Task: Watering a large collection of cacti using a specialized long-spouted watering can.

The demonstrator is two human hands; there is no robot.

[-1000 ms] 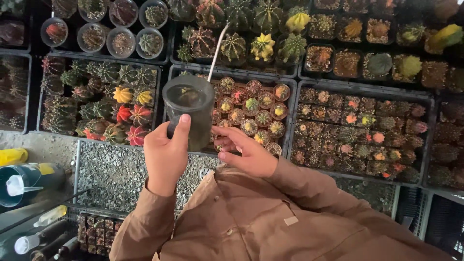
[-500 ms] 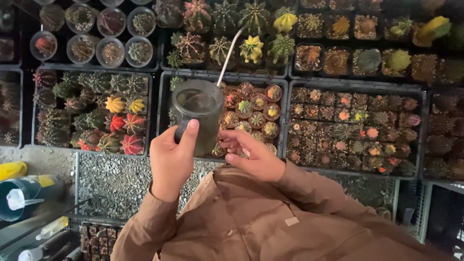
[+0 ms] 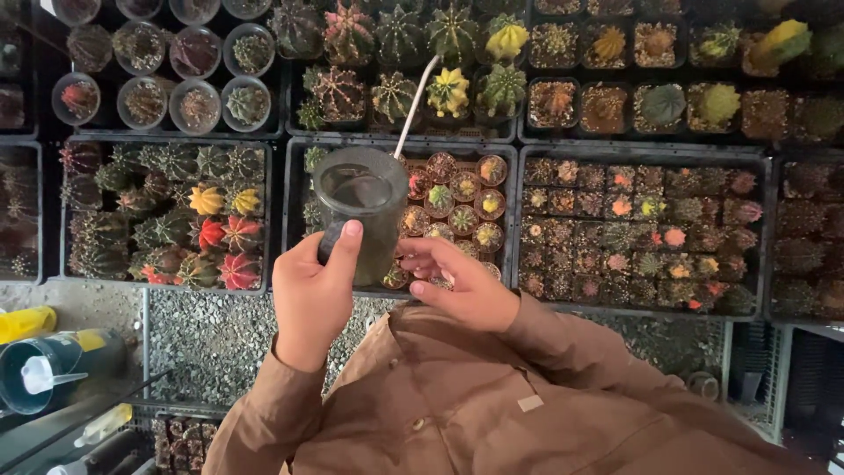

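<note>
1. A clear plastic cup (image 3: 360, 207) with a dark drink inside is held upright above the near edge of the middle black tray (image 3: 294, 220); a pale straw (image 3: 413, 101) leans out of it toward the far rows.
2. The left hand (image 3: 309, 295) wraps around the cup's side, thumb pressed on the wall facing the person.
3. The right hand (image 3: 457, 286) sits just beside the cup's lower part, fingers curled loosely; whether they touch the cup cannot be told.
4. The middle tray holds small round pots of cacti (image 3: 462, 198) with red, yellow and green tops, packed together.
5. The left tray (image 3: 61, 211) carries bigger ribbed cacti, green with several red and yellow ones near its right corner.
6. The right tray (image 3: 527, 229) is filled with rows of tiny square pots of seedlings in pink, orange and green.
7. At the far edge stand round clear pots (image 3: 198, 105) with single cacti and more trays of larger plants.
8. A gravel-filled tray (image 3: 211, 334) lies below the left hand, and a dark can (image 3: 48, 369) with a yellow band lies at the lower left.
</note>
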